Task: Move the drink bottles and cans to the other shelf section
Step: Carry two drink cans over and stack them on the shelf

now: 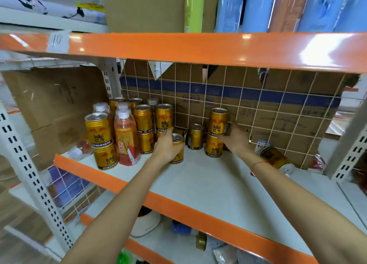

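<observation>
— Cans and bottles, where do they sit?
— Mostly at the left of the white shelf point(208, 182): gold cans stacked two high, with an orange drink bottle point(125, 138) upright among them.
— And the hands?
— The left hand point(165, 147) wraps a gold can point(177, 148) standing on the shelf. The right hand point(234, 137) grips the upper can point(218, 120) of a two-can stack by the wire grid point(278, 105).
— Anything else?
— One dark can point(276, 158) lies on its side at the right.
</observation>
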The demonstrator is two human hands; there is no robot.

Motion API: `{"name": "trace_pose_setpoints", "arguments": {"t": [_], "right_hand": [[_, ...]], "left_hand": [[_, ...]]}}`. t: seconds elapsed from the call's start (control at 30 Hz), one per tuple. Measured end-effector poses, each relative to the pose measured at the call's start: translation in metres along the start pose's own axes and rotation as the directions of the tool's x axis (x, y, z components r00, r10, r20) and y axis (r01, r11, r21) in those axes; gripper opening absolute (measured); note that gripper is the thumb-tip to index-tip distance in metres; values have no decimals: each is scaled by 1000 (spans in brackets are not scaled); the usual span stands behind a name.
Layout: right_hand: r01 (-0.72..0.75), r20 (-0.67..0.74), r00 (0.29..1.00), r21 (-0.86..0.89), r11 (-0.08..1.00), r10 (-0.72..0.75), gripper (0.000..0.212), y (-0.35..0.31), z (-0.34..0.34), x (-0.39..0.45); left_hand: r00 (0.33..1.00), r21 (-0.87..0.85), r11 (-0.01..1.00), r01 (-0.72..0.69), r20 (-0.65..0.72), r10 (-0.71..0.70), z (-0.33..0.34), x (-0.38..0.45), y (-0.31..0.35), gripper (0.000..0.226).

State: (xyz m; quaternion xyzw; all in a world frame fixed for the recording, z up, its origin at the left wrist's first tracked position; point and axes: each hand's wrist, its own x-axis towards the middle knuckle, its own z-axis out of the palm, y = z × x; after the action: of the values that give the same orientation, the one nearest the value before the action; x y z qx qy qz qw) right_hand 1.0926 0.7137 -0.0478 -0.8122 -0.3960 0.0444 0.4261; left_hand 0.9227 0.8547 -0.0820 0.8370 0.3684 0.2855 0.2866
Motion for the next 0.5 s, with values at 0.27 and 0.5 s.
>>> {"name": "trace_pose_setpoints", "arguments": {"t": [0.27,0.5], "right_hand": [[16,-60,998,32,999,-14,50,7,20,30],[14,-151,989,78,997,-2,65,2,27,44]], "left_hand": [[999,-49,998,-38,-19,37,12,15,-17,81],[998,-45,997,-65,-17,65,16,20,-24,82]]}}
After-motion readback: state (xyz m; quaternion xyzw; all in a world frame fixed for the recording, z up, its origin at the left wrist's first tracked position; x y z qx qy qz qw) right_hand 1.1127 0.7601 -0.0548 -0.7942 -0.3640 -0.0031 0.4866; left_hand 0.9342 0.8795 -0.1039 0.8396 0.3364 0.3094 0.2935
